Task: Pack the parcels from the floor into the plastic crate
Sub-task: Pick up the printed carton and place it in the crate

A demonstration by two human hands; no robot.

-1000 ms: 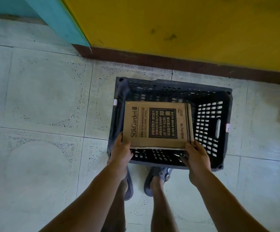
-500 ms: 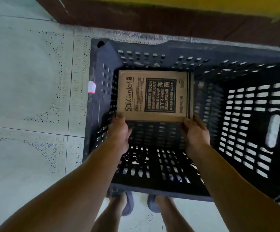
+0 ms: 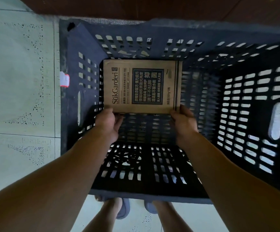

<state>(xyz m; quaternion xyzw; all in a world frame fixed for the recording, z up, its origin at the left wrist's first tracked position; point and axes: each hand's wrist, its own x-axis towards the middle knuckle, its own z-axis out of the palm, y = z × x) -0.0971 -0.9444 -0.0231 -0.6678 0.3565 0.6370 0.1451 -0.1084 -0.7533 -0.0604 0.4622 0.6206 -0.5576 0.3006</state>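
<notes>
Inside crate (image 3: 74,47), L hand (image 3: 108,124) + R hand (image 3: 184,124) grip parcel (image 3: 141,86) edge; fingers (image 3: 120,120) curl under, tips hidden.

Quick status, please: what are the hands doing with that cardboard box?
Left hand and right hand grip cardboard box by its near edge. Box low inside plastic crate, toward far wall. Nothing seen in the way.

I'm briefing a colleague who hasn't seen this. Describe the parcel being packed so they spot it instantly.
Find the dark slotted crate on the tiled floor. Inside, near its far left corner, the left hand and right hand hold a flat cardboard parcel. Only it carries print: SukGarden.
</notes>
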